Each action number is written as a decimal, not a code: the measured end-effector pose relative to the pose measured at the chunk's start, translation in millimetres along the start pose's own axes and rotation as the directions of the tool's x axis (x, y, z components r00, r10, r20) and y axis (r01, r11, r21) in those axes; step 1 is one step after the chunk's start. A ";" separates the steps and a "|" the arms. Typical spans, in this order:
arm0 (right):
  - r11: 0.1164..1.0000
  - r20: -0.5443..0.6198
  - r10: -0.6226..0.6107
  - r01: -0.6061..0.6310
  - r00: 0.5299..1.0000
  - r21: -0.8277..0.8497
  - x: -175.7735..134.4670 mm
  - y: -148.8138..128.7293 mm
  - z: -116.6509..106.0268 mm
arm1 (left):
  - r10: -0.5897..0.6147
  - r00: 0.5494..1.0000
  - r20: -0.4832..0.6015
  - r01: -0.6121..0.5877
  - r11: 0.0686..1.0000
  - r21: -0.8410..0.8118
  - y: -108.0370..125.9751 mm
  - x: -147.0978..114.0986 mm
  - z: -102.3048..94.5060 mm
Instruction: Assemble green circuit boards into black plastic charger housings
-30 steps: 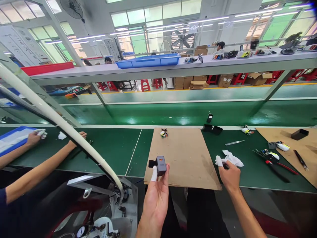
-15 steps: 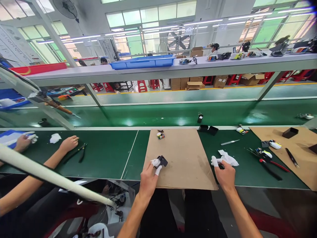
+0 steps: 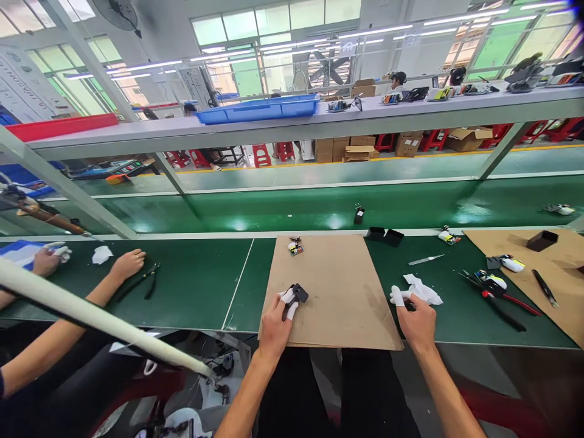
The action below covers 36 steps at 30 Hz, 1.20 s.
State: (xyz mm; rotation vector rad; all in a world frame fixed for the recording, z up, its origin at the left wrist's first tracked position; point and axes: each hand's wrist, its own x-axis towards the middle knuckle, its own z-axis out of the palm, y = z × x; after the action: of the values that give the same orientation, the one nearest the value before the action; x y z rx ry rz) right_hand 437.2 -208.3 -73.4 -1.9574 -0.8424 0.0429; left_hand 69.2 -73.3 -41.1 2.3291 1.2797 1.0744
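Observation:
My left hand [image 3: 276, 325] is closed on a small black plastic housing [image 3: 300, 293], held just above the cardboard sheet [image 3: 337, 267]. White finger cots cover some of its fingertips. To the right of the cardboard, my right hand [image 3: 417, 322] has its fingers bent together at a crumpled white tissue [image 3: 424, 291], and appears to pinch its near edge; the exact grip is partly hidden. At the top of the cardboard lies a small circuit board [image 3: 295, 247] with yellow and white parts.
Two black housings [image 3: 385, 236] sit by the back ledge. To the right lie a thin blade [image 3: 426, 260], red-and-black pliers [image 3: 504, 304], tweezers [image 3: 544, 287] and more boards. On the left, a co-worker's hands [image 3: 128, 264] rest near cutters [image 3: 145, 283]. A pale pole [image 3: 104, 319] crosses the lower left.
The view has shifted slightly. Both my hands keep nearly the same pose, the left one with the black housing still in it, turned a little.

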 end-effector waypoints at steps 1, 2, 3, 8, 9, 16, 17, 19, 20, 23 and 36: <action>1.000 0.004 -0.002 0.002 1.000 0.003 0.0 -0.2 -0.1 | 0.012 1.000 0.000 -0.012 1.000 0.013 0.0 -0.4 0.3; 1.000 0.008 -0.004 0.004 1.000 0.007 -0.1 -0.7 -0.3 | 0.023 1.000 0.000 -0.023 0.999 0.023 0.0 -0.8 0.6; 1.000 0.011 -0.008 0.008 1.000 0.011 -0.1 -1.3 -0.5 | 0.034 0.999 -0.002 -0.034 0.999 0.031 0.0 -1.3 0.9; 1.000 0.008 -0.005 0.005 1.000 0.010 -0.3 -5.0 -1.3 | 0.088 0.996 -0.016 -0.087 0.996 0.037 -1.7 -3.5 1.6; 1.000 0.007 0.000 0.000 1.000 0.007 -0.3 -5.3 -1.2 | 0.091 0.996 -0.014 -0.090 0.995 0.034 -2.2 -3.7 1.8; 1.000 0.013 0.024 -0.024 1.000 -0.003 0.5 -5.1 -0.8 | 0.022 1.000 0.006 -0.022 1.000 -0.009 1.4 -4.8 1.3; 1.000 0.013 0.026 -0.026 1.000 0.001 0.6 -5.4 -1.0 | 0.013 1.000 0.008 -0.013 1.000 -0.023 3.1 -4.2 0.0; 1.000 0.009 0.027 -0.028 1.000 0.011 1.1 -6.2 -1.6 | -0.003 1.000 0.008 0.003 0.998 -0.060 5.3 0.8 -3.4; 0.999 0.007 0.028 -0.028 1.000 0.018 1.5 -6.7 -1.8 | -0.013 1.000 0.005 0.014 0.996 -0.084 5.1 6.5 -5.2; 0.999 0.002 0.024 -0.024 1.000 0.034 2.9 -8.1 -1.7 | -0.073 0.996 -0.044 0.066 0.985 -0.160 -4.1 43.0 -7.7; 0.997 -0.036 -0.076 0.076 0.997 0.024 6.8 -21.2 3.7 | -0.351 0.921 -0.171 0.334 0.935 -0.120 -85.1 299.5 48.8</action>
State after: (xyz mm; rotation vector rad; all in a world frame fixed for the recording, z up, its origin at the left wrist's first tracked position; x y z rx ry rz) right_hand 429.6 -195.3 -56.5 -1.8961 -0.8887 -0.0253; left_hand 152.2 224.2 21.4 1.8781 1.6008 1.2226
